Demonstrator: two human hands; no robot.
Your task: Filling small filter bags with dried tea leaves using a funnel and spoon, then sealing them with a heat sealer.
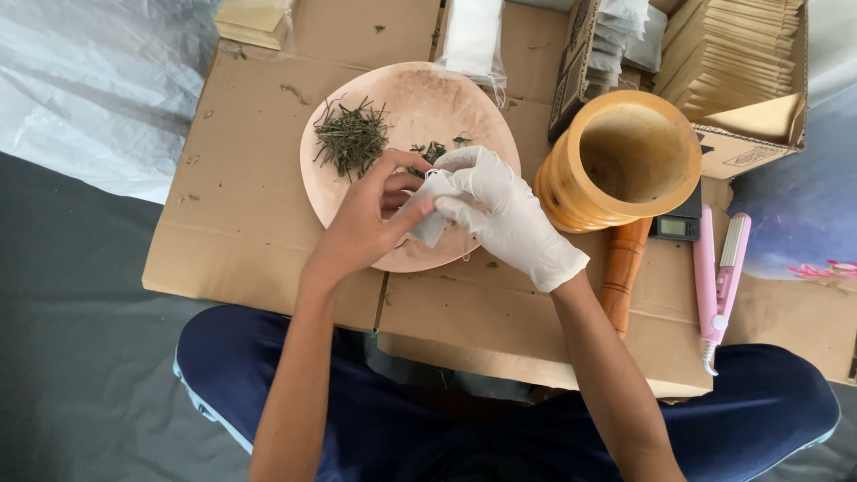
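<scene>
Flattened cardboard (pixel 259 178); both hands (pixel 437 210) pinch small white fabric pouch (pixel 430 214) over round wooden plate (pixel 428 98).

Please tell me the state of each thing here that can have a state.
small white bag: held by both hands over the plate
left hand: bare, pinching the bag
right hand: gloved, gripping the bag
plate: holds dried leaves
mortar: upright, looks empty
pink sealer: lying shut

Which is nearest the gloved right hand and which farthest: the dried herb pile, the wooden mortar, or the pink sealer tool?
From the right hand, in the head view:
1. Wooden mortar, just to its right.
2. Dried herb pile, to its left on the plate.
3. Pink sealer tool, far right on the cardboard.
</scene>
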